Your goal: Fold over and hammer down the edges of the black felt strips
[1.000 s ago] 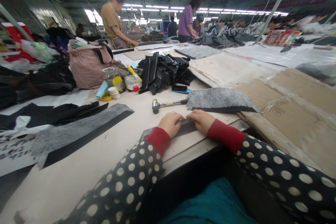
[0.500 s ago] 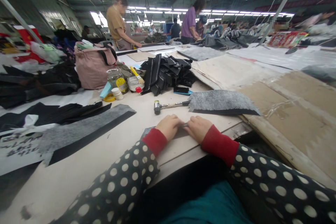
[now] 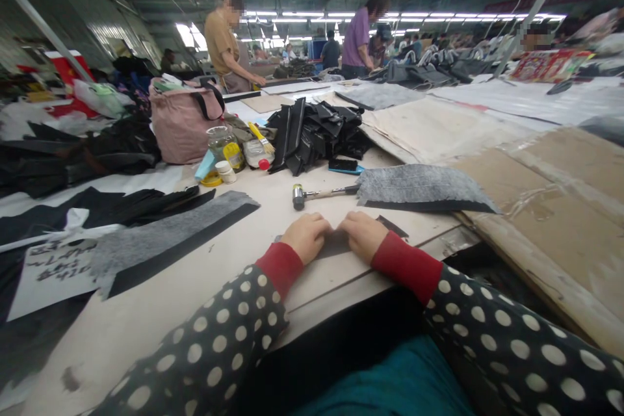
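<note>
In the head view, a dark strip of material [image 3: 336,246] lies flat on the pale work board [image 3: 234,260], mostly covered by my hands. My left hand [image 3: 306,235] is closed on its far edge, with curled fingers. Close by on the right, my right hand [image 3: 363,234] grips the same edge; a dark end of material [image 3: 394,226] shows past it. The fingertips and thumbs are largely hidden. Just beyond lies a mallet [image 3: 298,197], its handle pointing right to a grey-backed black piece [image 3: 424,183].
At left are another grey-backed piece [image 3: 180,234] and a handwritten paper [image 3: 53,279]. Farther back stand a glass jar [image 3: 220,140], a yellow-handled paintbrush [image 3: 262,138], a blue brush [image 3: 345,167], a pile of black pieces [image 3: 316,133] and a pink bag [image 3: 178,123]. Cardboard [image 3: 550,201] lies right. Co-workers stand behind.
My hands have moved slightly apart along the strip, and a dark end of material now shows beyond my right hand. The whole view has shifted a little.
</note>
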`<state>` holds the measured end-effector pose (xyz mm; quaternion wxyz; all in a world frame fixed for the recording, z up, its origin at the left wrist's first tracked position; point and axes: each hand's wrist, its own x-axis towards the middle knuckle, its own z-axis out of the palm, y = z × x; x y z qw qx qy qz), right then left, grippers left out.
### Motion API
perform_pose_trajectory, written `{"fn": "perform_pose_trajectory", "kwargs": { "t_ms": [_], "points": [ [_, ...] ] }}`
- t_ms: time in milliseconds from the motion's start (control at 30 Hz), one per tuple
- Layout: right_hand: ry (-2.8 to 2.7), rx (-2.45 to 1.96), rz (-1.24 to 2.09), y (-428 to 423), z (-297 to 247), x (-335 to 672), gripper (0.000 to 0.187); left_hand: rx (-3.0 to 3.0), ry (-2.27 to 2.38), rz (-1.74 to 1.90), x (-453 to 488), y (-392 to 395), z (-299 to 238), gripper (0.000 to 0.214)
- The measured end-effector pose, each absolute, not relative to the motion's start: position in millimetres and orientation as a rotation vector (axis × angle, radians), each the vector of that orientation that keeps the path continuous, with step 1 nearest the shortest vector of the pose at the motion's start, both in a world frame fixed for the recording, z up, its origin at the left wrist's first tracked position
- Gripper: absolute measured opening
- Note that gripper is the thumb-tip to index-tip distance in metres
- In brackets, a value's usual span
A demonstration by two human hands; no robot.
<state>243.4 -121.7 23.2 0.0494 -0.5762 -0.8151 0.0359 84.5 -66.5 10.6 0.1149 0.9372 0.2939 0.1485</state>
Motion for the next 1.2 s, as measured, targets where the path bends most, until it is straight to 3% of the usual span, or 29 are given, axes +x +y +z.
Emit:
{"fn": "perform_pose_trajectory", "kwargs": {
  "t_ms": [333, 533, 667, 967, 1200],
  "points": [
    [-2.478, -1.815, -0.164, -126.8, 22.3, 228.5, 0.024, 2.623, 0.73, 0.393, 62.2, -54.8, 12.4, 0.031],
    [-2.422, -1.81, 0.045, -122.0, 24.0, 225.3, 0.022, 2.484, 0.91, 0.464, 40.8, -56.2, 14.0, 0.028],
    [-2.429, -1.665, 0.261, -112.9, 21.2, 218.0, 0.04, 2.516, 0.91, 0.47, 41.1, -60.7, 14.4, 0.029],
    [-2.624, -1.656, -0.058, -117.4, 20.4, 200.3, 0.021, 2.602, 0.774, 0.387, 32.7, -56.4, 15.7, 0.031],
    [-2.494, -1.625, 0.15, -114.1, 21.4, 200.3, 0.024, 2.477, 0.863, 0.417, 8.9, -53.2, 20.4, 0.027]
  ]
}}
